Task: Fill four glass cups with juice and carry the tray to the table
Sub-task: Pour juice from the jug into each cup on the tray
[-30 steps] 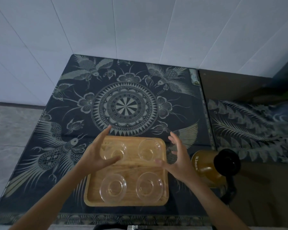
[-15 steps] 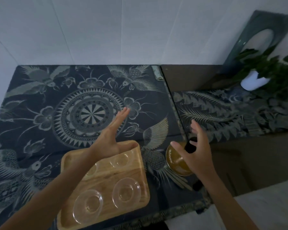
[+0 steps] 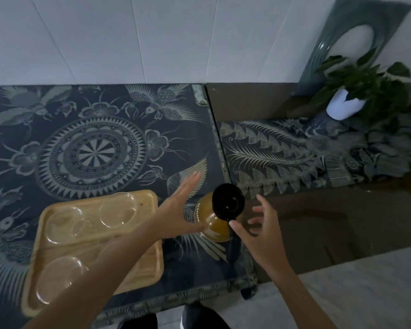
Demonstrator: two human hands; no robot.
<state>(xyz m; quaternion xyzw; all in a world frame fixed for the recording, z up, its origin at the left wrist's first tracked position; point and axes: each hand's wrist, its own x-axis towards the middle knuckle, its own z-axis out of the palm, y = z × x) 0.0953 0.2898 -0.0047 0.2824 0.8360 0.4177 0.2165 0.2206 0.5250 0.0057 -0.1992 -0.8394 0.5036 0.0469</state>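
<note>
Reaching stage, head view only. Left hand (image 3: 179, 205) open, fingers spread flat, just left of the juice jug (image 3: 214, 219); thumb near or touching jug body, cannot tell which. Right hand (image 3: 259, 224) open, fingers curled apart, just right of jug beside its black handle (image 3: 233, 245); nothing gripped yet. Jug sits between both hands, black lid (image 3: 228, 201) on, amber juice inside.

Wooden tray (image 3: 138, 262) lies left of and under left forearm. Three glass cups visible, all empty: one nearest left hand (image 3: 118, 210), one further left (image 3: 65, 224), one nearest the body (image 3: 57, 279). Fourth cup prob. hidden under forearm.

Risks (judgement): jug near cloth edge on right-hand side, so a poor handle grab could tip it off. Left forearm low over cups; a sweep back could knock one. Clear glass in dim light makes rims hard to judge when pouring.

Surrounds: patterned cloth (image 3: 93, 148) under everything; potted plant (image 3: 347, 103) well beyond right hand, no obstruction.
</note>
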